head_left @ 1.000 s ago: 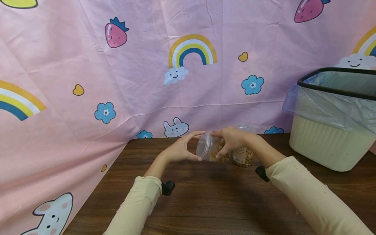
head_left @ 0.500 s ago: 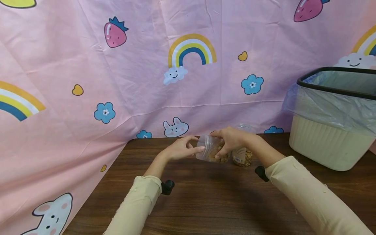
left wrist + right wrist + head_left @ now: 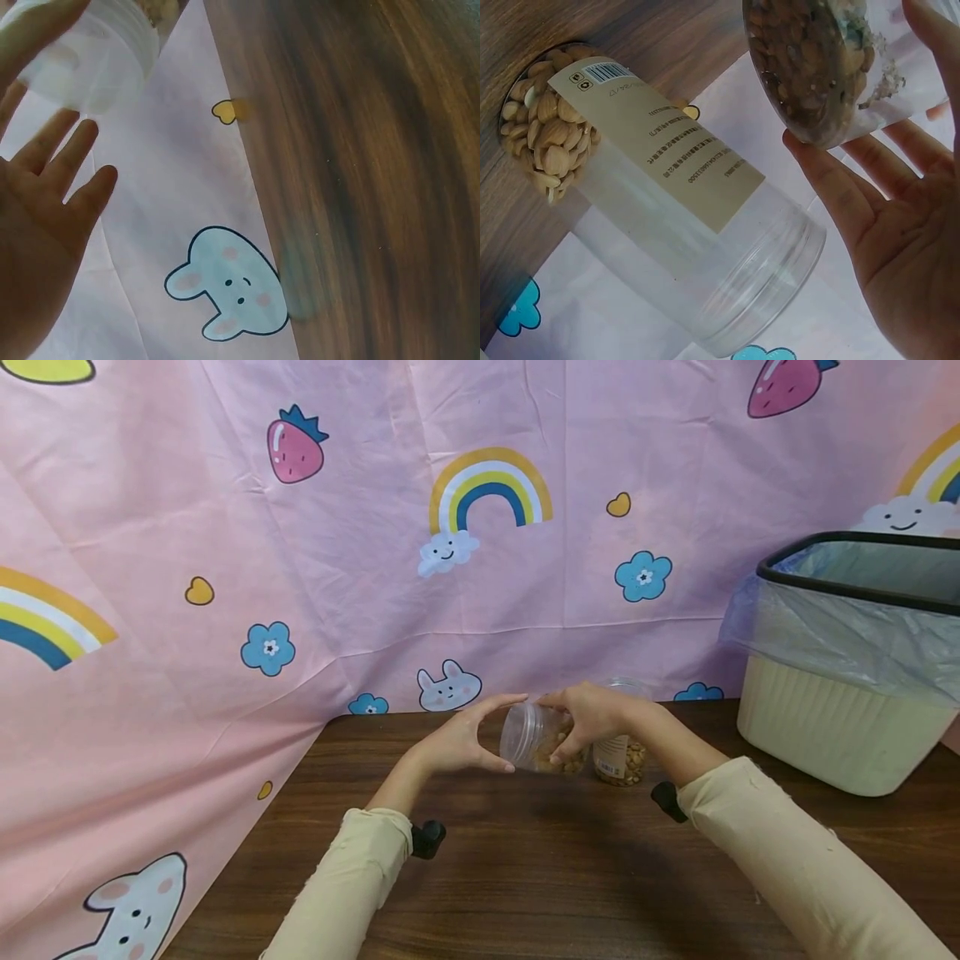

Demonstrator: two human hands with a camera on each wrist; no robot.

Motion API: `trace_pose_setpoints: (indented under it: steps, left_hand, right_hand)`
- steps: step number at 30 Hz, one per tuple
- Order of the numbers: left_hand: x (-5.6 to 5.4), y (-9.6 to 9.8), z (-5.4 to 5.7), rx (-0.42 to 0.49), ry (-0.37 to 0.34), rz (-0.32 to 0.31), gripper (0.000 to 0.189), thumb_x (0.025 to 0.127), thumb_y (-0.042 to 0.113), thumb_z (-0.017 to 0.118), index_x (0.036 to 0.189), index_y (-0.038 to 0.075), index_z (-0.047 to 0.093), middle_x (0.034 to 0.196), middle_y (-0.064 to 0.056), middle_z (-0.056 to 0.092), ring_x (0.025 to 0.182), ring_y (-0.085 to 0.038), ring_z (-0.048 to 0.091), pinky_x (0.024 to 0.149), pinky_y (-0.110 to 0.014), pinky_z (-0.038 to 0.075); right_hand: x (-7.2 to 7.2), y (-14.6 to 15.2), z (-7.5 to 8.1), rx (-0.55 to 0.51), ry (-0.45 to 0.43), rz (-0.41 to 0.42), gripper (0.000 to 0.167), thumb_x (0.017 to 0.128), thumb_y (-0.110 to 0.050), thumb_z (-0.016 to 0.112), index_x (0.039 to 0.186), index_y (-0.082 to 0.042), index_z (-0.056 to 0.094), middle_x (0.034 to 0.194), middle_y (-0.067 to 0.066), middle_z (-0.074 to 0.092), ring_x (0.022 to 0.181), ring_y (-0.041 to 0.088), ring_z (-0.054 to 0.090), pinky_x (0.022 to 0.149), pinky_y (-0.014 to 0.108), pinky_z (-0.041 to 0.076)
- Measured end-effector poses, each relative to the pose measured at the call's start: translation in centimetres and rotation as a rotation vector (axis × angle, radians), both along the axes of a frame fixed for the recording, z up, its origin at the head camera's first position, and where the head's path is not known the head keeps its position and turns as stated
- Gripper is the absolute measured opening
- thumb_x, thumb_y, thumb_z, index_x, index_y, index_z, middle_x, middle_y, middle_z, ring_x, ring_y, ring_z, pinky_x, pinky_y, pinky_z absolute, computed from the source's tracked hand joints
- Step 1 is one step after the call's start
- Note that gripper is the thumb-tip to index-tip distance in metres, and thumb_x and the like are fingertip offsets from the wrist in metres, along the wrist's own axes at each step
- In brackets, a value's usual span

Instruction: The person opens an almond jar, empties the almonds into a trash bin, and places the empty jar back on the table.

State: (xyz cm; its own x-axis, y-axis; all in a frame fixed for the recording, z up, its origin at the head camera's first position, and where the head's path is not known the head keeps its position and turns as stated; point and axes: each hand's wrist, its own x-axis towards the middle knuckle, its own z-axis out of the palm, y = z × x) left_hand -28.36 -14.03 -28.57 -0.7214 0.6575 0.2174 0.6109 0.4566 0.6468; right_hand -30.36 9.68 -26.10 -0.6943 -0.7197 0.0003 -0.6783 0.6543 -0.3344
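A small clear plastic jar (image 3: 550, 739), partly filled with brown nuts, lies tilted on its side between the hands, its lidded end to the left. My right hand (image 3: 592, 718) holds it by its body, thumb in front and fingers over the top. In the right wrist view the nuts show through the jar's base (image 3: 791, 67). My left hand (image 3: 457, 742) spans the clear screw lid (image 3: 517, 733), thumb below and fingers above. In the left wrist view its other fingers (image 3: 75, 150) spread beside the lid.
Behind my right hand a taller clear jar (image 3: 645, 180) of almonds stands upright, with a beige barcode label. At the right is a cream bin (image 3: 840, 718) with a bag liner and black rim. The brown wooden table (image 3: 525, 877) meets a pink printed cloth (image 3: 360, 527) at the back.
My left hand turned at the lid, its thumb swinging up half a second ago, and now its thumb is back below and fingers above. The right hand and jar stay nearly still.
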Motion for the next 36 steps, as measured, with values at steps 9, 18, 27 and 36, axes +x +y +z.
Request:
trace_pose_setpoints:
  steps: [9,18,27,36]
  left_hand:
    - [-0.9,-0.3,-0.5,0.002,-0.170,0.068,0.074,0.076,0.030,0.076,0.139,0.021,0.038,0.126,-0.007,0.049,0.113,-0.025,0.051,0.085,-0.038,0.047]
    - [-0.7,-0.2,-0.4,-0.117,-0.186,0.205,0.065,0.082,0.049,0.061,0.134,0.012,0.044,0.095,-0.002,0.063,0.084,-0.013,0.061,0.072,-0.032,0.049]
    - [-0.7,-0.7,-0.9,-0.073,-0.113,0.132,0.076,0.077,0.040,0.072,0.141,0.025,0.034,0.128,-0.001,0.048,0.117,-0.020,0.047,0.091,-0.039,0.041]
    - [1.2,0.1,0.5,0.074,-0.044,-0.045,0.097,0.067,0.004,0.081,0.145,0.019,0.024,0.147,-0.005,0.023,0.130,-0.034,0.028,0.099,-0.057,0.027]
  right_hand:
    - [0.2,-0.2,-0.1,-0.019,-0.052,0.001,0.084,0.070,-0.034,0.080,0.137,-0.001,0.040,0.120,0.017,0.056,0.095,0.023,0.062,0.080,0.036,0.049]
    - [0.3,-0.5,-0.2,-0.006,-0.060,-0.003,0.086,0.070,-0.035,0.080,0.138,-0.001,0.039,0.123,0.020,0.053,0.095,0.023,0.062,0.079,0.035,0.050]
    - [0.1,-0.1,-0.2,-0.006,-0.034,-0.007,0.085,0.071,-0.034,0.079,0.137,0.001,0.039,0.122,0.021,0.053,0.097,0.026,0.060,0.081,0.038,0.049]
    - [0.0,-0.1,-0.1,0.005,-0.027,-0.006,0.086,0.071,-0.037,0.079,0.137,0.000,0.039,0.120,0.019,0.055,0.095,0.023,0.061,0.081,0.038,0.049]
